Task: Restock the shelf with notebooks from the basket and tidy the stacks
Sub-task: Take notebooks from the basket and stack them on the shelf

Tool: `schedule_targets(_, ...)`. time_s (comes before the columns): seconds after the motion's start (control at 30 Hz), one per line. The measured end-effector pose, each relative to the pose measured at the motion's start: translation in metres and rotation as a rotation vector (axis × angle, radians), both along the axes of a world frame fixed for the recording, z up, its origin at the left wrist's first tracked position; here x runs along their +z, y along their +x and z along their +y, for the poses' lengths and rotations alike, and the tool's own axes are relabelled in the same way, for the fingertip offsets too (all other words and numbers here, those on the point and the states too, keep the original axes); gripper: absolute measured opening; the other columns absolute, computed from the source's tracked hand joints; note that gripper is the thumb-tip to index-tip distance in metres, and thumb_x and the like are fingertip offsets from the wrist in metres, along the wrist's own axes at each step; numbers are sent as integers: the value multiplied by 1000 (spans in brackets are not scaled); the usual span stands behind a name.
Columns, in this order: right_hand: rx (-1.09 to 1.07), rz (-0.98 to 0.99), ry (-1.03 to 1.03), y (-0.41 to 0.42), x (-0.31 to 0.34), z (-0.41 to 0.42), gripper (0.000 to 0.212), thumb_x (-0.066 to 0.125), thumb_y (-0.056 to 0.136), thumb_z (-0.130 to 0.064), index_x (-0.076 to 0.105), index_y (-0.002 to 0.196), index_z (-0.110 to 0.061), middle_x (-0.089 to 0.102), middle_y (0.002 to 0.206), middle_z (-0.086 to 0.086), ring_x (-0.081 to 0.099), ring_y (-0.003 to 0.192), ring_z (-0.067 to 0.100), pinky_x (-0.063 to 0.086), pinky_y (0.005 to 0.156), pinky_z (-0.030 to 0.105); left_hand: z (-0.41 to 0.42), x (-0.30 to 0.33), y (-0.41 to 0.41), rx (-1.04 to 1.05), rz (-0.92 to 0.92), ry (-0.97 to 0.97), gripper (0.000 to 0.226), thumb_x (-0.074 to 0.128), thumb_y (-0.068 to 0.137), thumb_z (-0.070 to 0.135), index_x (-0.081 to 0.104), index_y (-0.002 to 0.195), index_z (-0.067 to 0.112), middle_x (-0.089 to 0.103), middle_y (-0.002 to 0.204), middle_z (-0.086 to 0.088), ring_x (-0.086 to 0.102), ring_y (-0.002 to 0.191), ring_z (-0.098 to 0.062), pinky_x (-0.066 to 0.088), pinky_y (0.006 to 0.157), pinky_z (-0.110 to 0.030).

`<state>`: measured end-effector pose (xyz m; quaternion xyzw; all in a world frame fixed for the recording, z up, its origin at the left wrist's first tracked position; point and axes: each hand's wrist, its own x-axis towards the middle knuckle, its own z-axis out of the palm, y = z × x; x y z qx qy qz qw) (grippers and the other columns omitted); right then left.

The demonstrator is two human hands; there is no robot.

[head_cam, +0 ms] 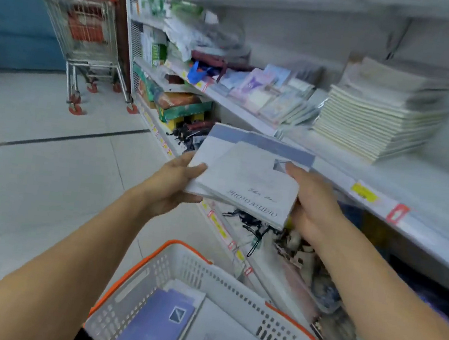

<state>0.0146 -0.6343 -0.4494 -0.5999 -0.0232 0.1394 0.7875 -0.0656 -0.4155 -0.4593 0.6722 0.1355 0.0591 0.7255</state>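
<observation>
Basket (235,285) below, both hands (173,182) gripping notebooks (248,172), shelf (330,165) beside

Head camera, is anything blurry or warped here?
Head view: the stack and shelf at right are smeared by motion blur; the notebooks in both hands are soft but sharper; wide-angle distortion bends the shelf edges; lighting is even, with no harsh glare.

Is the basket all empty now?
No, the basket holds a purple notebook and a white one while both hands hold other books above it.
</observation>
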Motion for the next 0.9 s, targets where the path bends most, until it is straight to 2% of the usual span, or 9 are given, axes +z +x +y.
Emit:
schedule_targets(0.07,-154,-144,-64,14,44,-17,12,59,97,-23,62,107,-16,72,112,15,69,95,33,52,73,43,-33,40,18,-56,-49,-60,23,45,103,22,60,120,26,71,91,3,64,59,-9,51,41,-21)
schedule_targets(0.2,-226,-128,32,41,103,-57,27,54,98,-17,49,125,-15,69,113,14,70,92,32,59,64,40,-81,118,61,-156,-39,-115,38,42,102,43,65,114,15,71,79,-5,66,56,-14,55,44,-25)
schedule_targets(0.3,-252,-129,75,60,135,-83,27,52,100,-9,56,127,-6,69,114,17,68,83,30,58,75,47,-106,163,89,-326,-35,-181,52,45,94,57,70,107,13,68,75,-5,65,56,-14,57,45,-24)
schedule_targets(0.37,-320,-141,105,75,153,-96,24,51,100,-6,59,124,-5,68,110,18,66,80,29,56,78,46,-121,184,107,-362,-56,-195,40,56,92,48,71,100,11,68,79,-6,66,65,-16,60,54,-27)
schedule_targets(0.47,-419,-155,157,104,179,-114,21,57,97,0,63,117,0,69,106,20,65,73,26,58,67,40,-149,197,147,-257,-138,-211,17,68,89,19,68,97,5,72,88,-11,67,74,-18,58,72,-26)
schedule_targets(0.6,-386,-151,79,140,194,-126,31,58,91,10,59,122,8,66,87,14,63,69,23,56,45,28,-175,184,210,-68,-172,-208,27,63,91,6,61,113,-9,69,110,-24,69,90,-29,59,84,-39)
schedule_targets(0.7,-391,-175,49,164,195,-128,36,58,92,10,53,128,11,65,99,18,63,76,25,59,58,32,-190,177,248,-46,-182,-317,36,65,89,5,53,121,-7,67,113,-21,66,92,-28,57,86,-41)
schedule_targets(0.8,-461,-219,3,180,199,-131,37,69,87,1,58,123,6,68,105,19,66,85,28,55,77,44,-206,184,264,-106,-235,-356,84,79,66,16,39,137,-3,58,129,-19,61,110,-29,49,95,-39)
schedule_targets(0.9,-222,-300,-151,178,194,-140,27,81,78,-22,74,101,-9,76,98,10,71,88,24,54,86,40,-216,190,275,-104,-247,-295,104,69,62,12,17,152,5,37,149,-11,44,132,-33,38,109,-43)
